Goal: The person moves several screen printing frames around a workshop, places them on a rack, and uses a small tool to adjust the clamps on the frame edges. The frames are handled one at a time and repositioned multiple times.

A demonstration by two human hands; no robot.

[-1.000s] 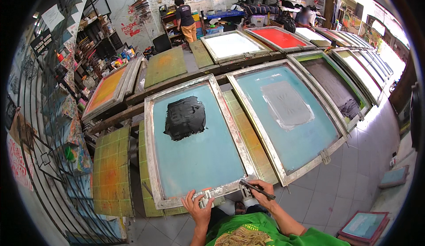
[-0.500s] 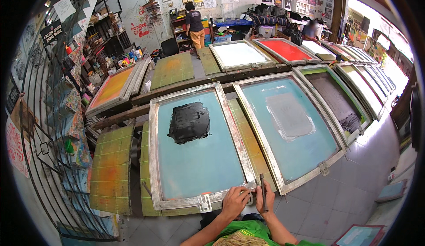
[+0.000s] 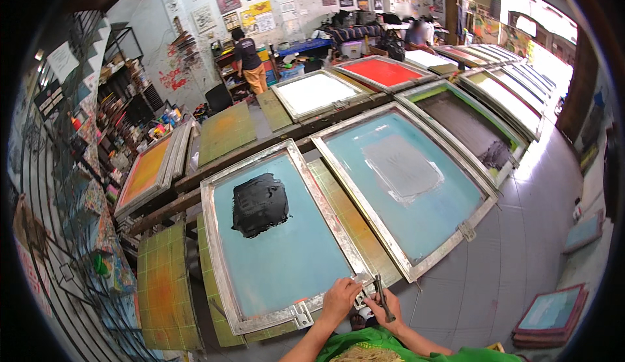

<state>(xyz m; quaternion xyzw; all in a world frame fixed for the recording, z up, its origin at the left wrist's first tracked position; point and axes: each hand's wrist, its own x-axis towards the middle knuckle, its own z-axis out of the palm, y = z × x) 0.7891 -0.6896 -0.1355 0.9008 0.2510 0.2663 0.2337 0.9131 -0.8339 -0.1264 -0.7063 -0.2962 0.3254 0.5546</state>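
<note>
Left hand [image 3: 340,300]: resting on the near right corner of the aluminium-framed screen [image 3: 277,232], fingers curling down onto the frame's corner and touching it; the grip is closing on the frame edge, though how firmly cannot be told.
Right hand [image 3: 385,310]: sitting just beside the left one, fingers wrapping around a dark slim tool [image 3: 381,292]; the grip is clamping on the tool's lower part.
Dark slim tool: standing nearly upright out of the right fist, its upper end pointing at the frame's corner, just right of the left fingertips; whether the tip is touching the metal cannot be told.
Aluminium-framed screen: lying flat on the long bench [image 3: 355,222] straight ahead of both hands, its turquoise mesh carrying a black ink patch [image 3: 259,204] toward the far end, well away from the grip.
Corner bracket [image 3: 301,314]: a small metal plate sticking out from the near rail, left of the left hand and apart from it.
Second screen [image 3: 407,180]: lying to the right on the same bench, turquoise with a grey patch at its middle, close to the first frame.
Green shirt [image 3: 384,349]: showing at the lower edge beneath both forearms.
Far person [image 3: 250,66]: standing at the back wall among shelves, well apart from the hands.
</note>
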